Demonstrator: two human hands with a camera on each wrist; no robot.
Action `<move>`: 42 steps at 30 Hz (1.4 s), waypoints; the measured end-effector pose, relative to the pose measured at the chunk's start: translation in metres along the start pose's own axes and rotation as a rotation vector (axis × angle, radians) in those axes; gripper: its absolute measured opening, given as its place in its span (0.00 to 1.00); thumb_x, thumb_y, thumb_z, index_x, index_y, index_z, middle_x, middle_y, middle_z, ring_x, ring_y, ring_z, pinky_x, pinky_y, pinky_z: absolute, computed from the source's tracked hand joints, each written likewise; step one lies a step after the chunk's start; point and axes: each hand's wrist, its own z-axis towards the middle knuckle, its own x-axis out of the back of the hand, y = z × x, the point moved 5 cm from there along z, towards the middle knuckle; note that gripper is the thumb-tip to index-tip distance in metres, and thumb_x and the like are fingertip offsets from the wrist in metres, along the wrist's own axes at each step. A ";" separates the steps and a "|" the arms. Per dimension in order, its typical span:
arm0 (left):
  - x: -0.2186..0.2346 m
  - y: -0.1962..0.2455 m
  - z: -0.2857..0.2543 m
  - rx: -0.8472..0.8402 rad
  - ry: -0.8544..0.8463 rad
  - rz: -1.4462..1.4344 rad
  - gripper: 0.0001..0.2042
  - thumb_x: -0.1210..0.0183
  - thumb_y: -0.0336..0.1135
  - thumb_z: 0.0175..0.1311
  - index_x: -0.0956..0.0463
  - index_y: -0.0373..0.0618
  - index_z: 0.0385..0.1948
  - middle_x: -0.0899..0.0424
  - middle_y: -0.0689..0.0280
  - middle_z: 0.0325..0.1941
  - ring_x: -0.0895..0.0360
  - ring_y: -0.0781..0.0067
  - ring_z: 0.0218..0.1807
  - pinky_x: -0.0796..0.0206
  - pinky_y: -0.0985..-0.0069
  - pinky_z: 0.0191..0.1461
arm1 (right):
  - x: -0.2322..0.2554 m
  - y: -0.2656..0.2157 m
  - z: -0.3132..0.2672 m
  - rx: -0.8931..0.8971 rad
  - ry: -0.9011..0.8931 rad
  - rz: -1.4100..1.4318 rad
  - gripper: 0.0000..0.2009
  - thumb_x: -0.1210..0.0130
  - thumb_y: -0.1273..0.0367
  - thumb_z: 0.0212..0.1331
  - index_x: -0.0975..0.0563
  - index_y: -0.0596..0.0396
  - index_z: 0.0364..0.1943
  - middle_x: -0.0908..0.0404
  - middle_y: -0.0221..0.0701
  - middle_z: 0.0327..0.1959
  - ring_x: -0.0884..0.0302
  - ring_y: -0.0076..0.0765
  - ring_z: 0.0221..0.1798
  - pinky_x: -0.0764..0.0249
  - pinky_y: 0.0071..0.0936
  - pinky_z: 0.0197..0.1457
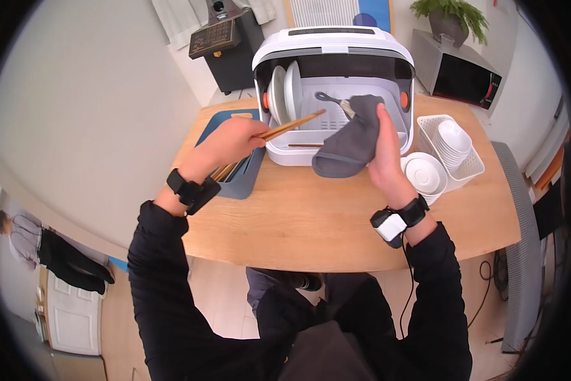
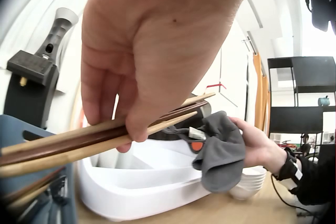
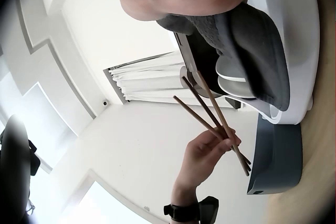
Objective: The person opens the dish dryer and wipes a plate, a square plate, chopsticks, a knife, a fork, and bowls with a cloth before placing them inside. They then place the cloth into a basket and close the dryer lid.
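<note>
My left hand (image 1: 231, 141) pinches a small bundle of wooden chopsticks (image 2: 79, 142), pale and dark brown, between thumb and fingers. They point toward the white appliance's opening. My right hand (image 1: 387, 152) holds a grey cloth (image 1: 352, 143) that hangs down before the opening; a dark loop and pale tag stick out at its top. Inside the open white countertop appliance (image 1: 269, 152), white plates (image 1: 285, 95) stand on edge at the left. A brown stick (image 1: 304, 145) lies along its front. Below my left hand, a blue-grey bin (image 1: 250, 174) holds more chopsticks and cutlery.
A white basket (image 1: 474, 170) of stacked white bowls (image 1: 453, 143) stands on the table's (image 1: 336, 222) right side, beside a stack of small white dishes (image 1: 425, 174). Behind are a microwave (image 1: 463, 76) and a potted plant (image 1: 450, 22). Another person (image 1: 50, 241) is far left.
</note>
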 end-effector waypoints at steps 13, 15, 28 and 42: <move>-0.047 0.059 0.039 0.114 -0.192 -0.300 0.12 0.55 0.36 0.72 0.25 0.42 0.46 0.24 0.63 0.29 0.29 0.68 0.31 0.36 0.70 0.37 | 0.002 -0.023 -0.009 0.332 -0.016 -0.285 0.22 0.48 0.57 0.68 0.24 0.59 0.56 0.24 0.32 0.54 0.30 0.28 0.56 0.36 0.24 0.61; -0.054 0.055 0.042 0.117 -0.211 -0.321 0.13 0.57 0.38 0.74 0.25 0.43 0.47 0.27 0.67 0.26 0.32 0.74 0.29 0.37 0.73 0.35 | 0.006 -0.018 -0.005 0.282 -0.009 -0.224 0.21 0.48 0.57 0.68 0.24 0.58 0.55 0.25 0.33 0.54 0.30 0.29 0.56 0.36 0.25 0.61; -0.059 0.102 0.024 -0.235 0.255 0.865 0.06 0.46 0.30 0.60 0.32 0.44 0.36 0.26 0.65 0.22 0.22 0.67 0.23 0.34 0.74 0.22 | 0.017 0.003 -0.011 0.169 0.062 -0.291 0.21 0.47 0.59 0.67 0.23 0.63 0.53 0.22 0.36 0.52 0.28 0.29 0.53 0.35 0.26 0.60; -0.061 0.078 0.020 0.255 -0.462 -0.763 0.12 0.59 0.40 0.76 0.35 0.41 0.36 0.33 0.63 0.23 0.36 0.69 0.26 0.38 0.72 0.32 | -0.020 -0.035 -0.044 0.895 -0.036 -0.804 0.13 0.42 0.68 0.62 0.21 0.53 0.50 0.28 0.38 0.51 0.27 0.40 0.51 0.29 0.30 0.53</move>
